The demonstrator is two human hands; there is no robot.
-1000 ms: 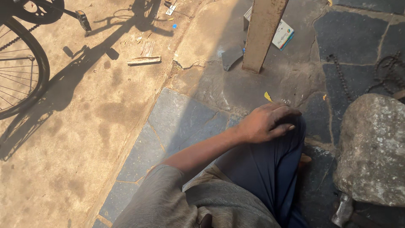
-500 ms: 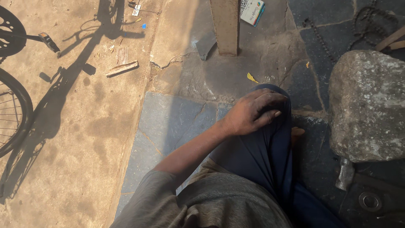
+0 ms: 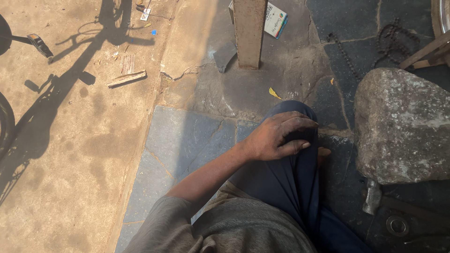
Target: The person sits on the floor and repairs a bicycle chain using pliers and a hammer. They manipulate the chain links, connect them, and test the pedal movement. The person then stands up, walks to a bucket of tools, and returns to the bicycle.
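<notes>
One hand, the left hand (image 3: 276,137), lies flat with fingers spread on the raised knee (image 3: 293,117) in dark trousers, gripping nothing, seemingly resting for support, while a big grey stone (image 3: 403,124) sits just right, a hammer (image 3: 372,197) at its near edge.

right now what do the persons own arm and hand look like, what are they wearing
Only one arm shows: the left hand is bare, no glove, ring or watch, and looks dusty and grimy. The forearm is bare too, up to a short grey-brown sleeve that ends near the elbow. The shirt is the same plain fabric, with no visible markings. The right hand is out of view.
</notes>
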